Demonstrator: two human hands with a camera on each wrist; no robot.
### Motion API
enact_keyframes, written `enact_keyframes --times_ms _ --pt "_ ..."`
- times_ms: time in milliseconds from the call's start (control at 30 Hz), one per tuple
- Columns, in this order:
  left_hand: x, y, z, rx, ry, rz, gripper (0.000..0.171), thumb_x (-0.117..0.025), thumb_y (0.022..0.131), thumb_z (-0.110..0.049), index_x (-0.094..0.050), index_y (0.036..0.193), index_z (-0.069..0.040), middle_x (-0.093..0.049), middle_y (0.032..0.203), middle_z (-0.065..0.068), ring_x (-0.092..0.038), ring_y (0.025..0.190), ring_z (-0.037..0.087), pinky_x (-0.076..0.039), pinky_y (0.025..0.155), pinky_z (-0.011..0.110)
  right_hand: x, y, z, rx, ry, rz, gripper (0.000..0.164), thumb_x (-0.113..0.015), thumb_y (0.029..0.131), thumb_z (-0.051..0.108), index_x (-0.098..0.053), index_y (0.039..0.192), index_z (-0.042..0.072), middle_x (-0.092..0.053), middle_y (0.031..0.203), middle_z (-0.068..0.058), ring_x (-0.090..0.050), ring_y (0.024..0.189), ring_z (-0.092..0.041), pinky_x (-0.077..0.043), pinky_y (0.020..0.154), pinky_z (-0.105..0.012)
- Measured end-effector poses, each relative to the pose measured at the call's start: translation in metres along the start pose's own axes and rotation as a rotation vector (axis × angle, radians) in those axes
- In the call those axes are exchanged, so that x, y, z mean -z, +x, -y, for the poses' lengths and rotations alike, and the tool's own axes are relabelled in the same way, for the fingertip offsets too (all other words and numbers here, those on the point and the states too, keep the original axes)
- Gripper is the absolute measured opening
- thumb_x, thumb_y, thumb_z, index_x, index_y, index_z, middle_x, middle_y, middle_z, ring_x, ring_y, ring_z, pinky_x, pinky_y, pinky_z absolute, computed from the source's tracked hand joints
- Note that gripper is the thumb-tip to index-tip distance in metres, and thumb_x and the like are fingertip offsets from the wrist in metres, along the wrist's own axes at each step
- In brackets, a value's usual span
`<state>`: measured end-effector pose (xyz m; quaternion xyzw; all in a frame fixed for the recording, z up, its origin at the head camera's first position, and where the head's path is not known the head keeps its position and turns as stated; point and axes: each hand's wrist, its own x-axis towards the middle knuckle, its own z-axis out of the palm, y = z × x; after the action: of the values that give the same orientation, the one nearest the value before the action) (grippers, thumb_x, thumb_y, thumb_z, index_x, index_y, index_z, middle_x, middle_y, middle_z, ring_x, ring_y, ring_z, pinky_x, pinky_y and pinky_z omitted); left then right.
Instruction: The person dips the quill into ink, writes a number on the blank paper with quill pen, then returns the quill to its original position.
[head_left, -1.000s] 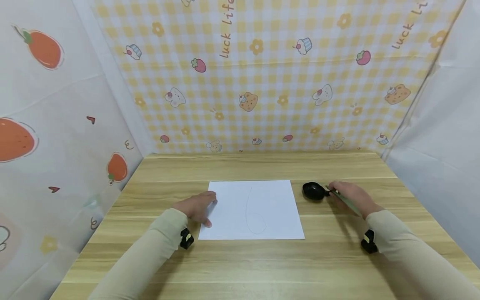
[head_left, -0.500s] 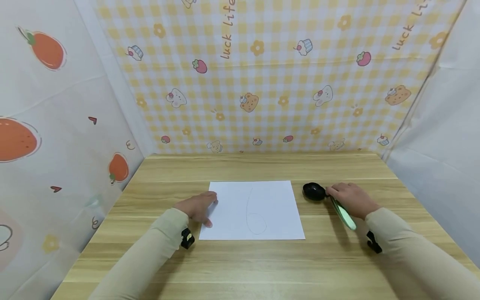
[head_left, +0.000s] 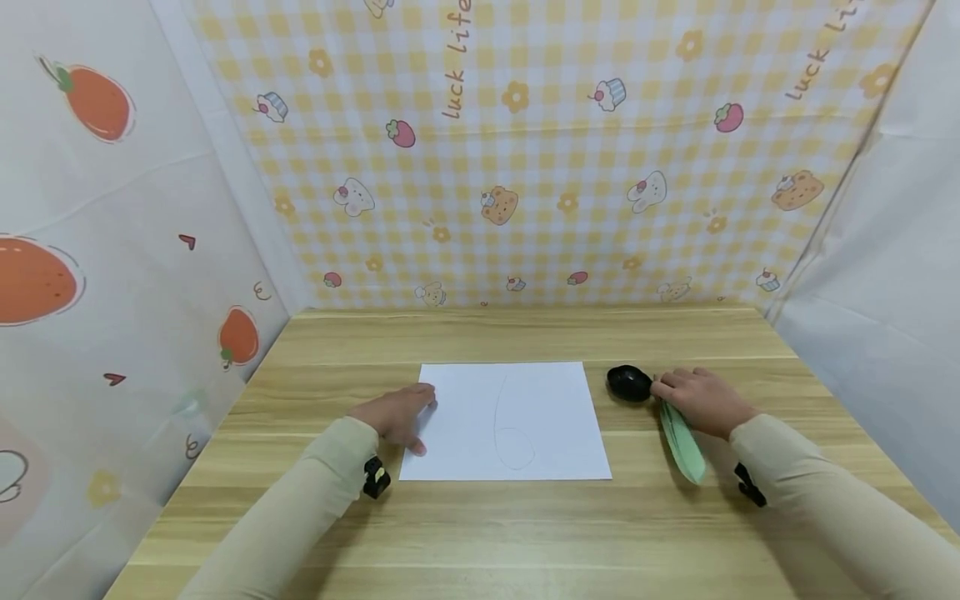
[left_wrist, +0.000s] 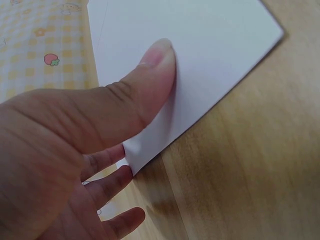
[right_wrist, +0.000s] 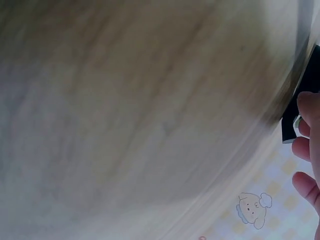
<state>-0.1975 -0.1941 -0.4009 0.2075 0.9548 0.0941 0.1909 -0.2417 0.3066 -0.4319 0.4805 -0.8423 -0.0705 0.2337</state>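
Now the left hand [head_left: 393, 414] lies flat, fingers straight, pinning the left edge of the paper [head_left: 517, 417] to the table [head_left: 525, 533]. Right hand [head_left: 701, 400] grips the spoon [head_left: 660, 408] just right of the sheet, black bowl towards it. Risk, I'd say: a loose grip drops it, or the sheet skids under that light press.

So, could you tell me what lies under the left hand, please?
The left hand presses the white paper's left edge onto the wooden table. Whatever is on the paper beneath the palm is covered.
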Motion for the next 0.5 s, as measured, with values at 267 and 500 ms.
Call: enact_keyframes --times_ms 267,500 --pt "-0.0009 0.002 0.0017 -0.005 0.009 0.0 0.068 -0.087 0.07 -0.025 -0.052 0.125 -0.006 -0.038 0.147 0.016 -0.042 0.131 0.036 -0.036 0.107 0.044 -0.0039 -0.0017 0.0012 -0.015 0.018 0.018 0.036 -0.08 0.066 -0.008 -0.061 0.092 0.01 -0.059 0.08 -0.005 -0.06 0.068 -0.02 -0.049 0.051 -0.035" --pt "-0.0002 0.0016 0.0015 0.0 0.009 0.008 0.069 -0.087 0.071 -0.025 -0.051 0.127 -0.006 -0.037 0.148 0.015 -0.042 0.131 0.036 -0.036 0.107 0.045 -0.0042 -0.0014 0.0014 -0.016 0.034 -0.003 0.039 -0.081 0.064 -0.008 -0.059 0.09 0.009 -0.058 0.079 -0.005 -0.059 0.067 -0.02 -0.048 0.05 -0.034"
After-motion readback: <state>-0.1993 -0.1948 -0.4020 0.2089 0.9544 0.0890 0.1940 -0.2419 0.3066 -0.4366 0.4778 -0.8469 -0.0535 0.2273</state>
